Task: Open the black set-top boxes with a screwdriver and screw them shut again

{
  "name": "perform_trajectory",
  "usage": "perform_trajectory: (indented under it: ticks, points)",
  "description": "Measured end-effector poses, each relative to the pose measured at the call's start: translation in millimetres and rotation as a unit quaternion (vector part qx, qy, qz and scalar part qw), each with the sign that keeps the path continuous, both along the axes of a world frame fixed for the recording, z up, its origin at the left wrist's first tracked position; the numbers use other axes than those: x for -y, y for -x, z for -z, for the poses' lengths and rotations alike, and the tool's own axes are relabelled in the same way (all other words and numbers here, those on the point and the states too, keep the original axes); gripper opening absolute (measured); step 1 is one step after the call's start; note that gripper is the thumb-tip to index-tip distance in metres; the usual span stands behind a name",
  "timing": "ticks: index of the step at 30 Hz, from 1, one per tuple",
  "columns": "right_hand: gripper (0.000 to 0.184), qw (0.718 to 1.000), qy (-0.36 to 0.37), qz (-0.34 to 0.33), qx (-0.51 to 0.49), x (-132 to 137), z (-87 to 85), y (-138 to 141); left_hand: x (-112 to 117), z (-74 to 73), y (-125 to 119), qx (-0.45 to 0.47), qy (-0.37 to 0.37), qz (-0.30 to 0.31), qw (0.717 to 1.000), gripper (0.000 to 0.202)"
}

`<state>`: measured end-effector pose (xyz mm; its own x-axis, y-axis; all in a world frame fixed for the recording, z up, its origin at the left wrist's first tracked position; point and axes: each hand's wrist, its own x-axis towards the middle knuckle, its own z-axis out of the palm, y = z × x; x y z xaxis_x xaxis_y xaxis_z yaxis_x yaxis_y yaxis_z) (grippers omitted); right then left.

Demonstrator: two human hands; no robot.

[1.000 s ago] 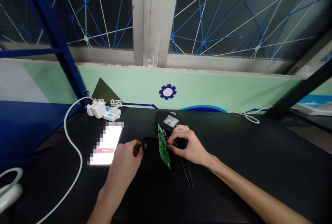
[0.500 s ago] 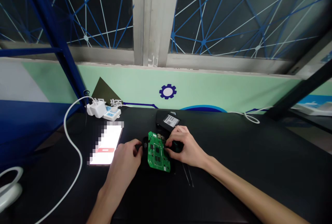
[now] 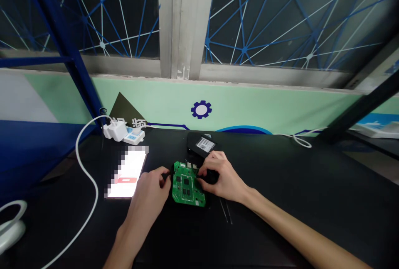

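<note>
Head camera: a green circuit board (image 3: 188,184) lies flat on the black table (image 3: 280,202), between both hands. The left hand (image 3: 149,197) has its fingers curled, touching the board's left edge. The right hand (image 3: 223,177) pinches the board's right edge with bent fingertips. A lit phone (image 3: 127,174) lies just left.

The green circuit board (image 3: 188,184), on edge a second ago, now lies flat between both hands. The right hand (image 3: 222,176) keeps its fingertips on the board's right edge.
</note>
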<state>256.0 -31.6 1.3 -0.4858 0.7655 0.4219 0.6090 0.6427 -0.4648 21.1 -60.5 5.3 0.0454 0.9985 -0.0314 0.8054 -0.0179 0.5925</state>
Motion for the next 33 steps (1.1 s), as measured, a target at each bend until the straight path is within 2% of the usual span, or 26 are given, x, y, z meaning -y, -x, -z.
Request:
perform_trajectory:
  ticks: [6,24,30,33]
  points:
    - [0.009,1.000,-0.010,0.004,0.023,0.7,-0.9,2.6,-0.1,3.3,0.5,-0.004,-0.007,0.000,1.000,0.020]
    - [0.006,0.998,-0.022,-0.001,0.058,2.0,-7.9,4.5,0.4,-0.4,-1.3,-0.032,-0.019,-0.003,0.999,0.021]
    - [0.003,0.997,-0.036,-0.001,0.062,0.3,-4.3,1.8,0.4,-1.7,-1.8,-0.037,-0.025,0.002,0.999,0.019]
    - [0.011,0.997,-0.057,0.029,0.037,-3.1,-2.3,-1.6,0.1,-2.6,-2.3,-0.042,-0.024,0.001,0.999,0.019]
